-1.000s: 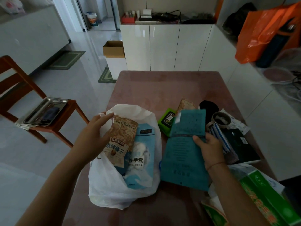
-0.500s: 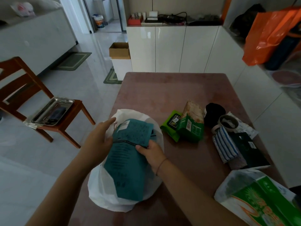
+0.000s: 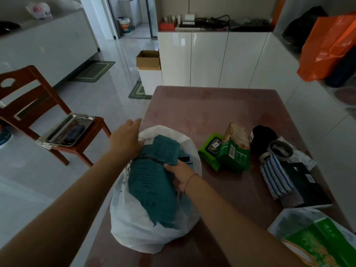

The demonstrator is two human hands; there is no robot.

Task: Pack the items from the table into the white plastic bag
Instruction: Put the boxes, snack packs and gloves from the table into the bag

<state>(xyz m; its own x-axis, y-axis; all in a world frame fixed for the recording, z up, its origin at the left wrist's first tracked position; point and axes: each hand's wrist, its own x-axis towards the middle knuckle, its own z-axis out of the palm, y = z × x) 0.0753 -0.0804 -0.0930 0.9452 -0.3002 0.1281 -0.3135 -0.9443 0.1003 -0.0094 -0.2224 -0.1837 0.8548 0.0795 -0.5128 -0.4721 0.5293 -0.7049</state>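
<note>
The white plastic bag (image 3: 134, 226) lies open on the pink table (image 3: 208, 108), near its left edge. A flat teal packet (image 3: 152, 182) rests in the bag's mouth, covering what lies beneath. My right hand (image 3: 180, 175) grips the packet's right edge, thumb on top. My left hand (image 3: 126, 138) rests on the bag's upper left rim, fingers stretched out; whether it pinches the plastic I cannot tell. Right of the bag lie a green wipes pack (image 3: 211, 150), a green snack box (image 3: 234, 153), a black ball (image 3: 263, 138), a tape roll (image 3: 280, 149), a blue striped cloth (image 3: 275, 176) and a black packet (image 3: 304, 185).
A large green and white package (image 3: 316, 241) lies at the table's near right corner. Left of the table stands a wooden chair (image 3: 38, 105) holding a metal tray (image 3: 70, 130). White cabinets (image 3: 210, 56) stand behind, with an orange bag (image 3: 327, 47) on the right counter.
My right hand carried the teal packet from the table leftward onto the bag and has pushed it lower in. My left hand has stayed at the bag's rim.
</note>
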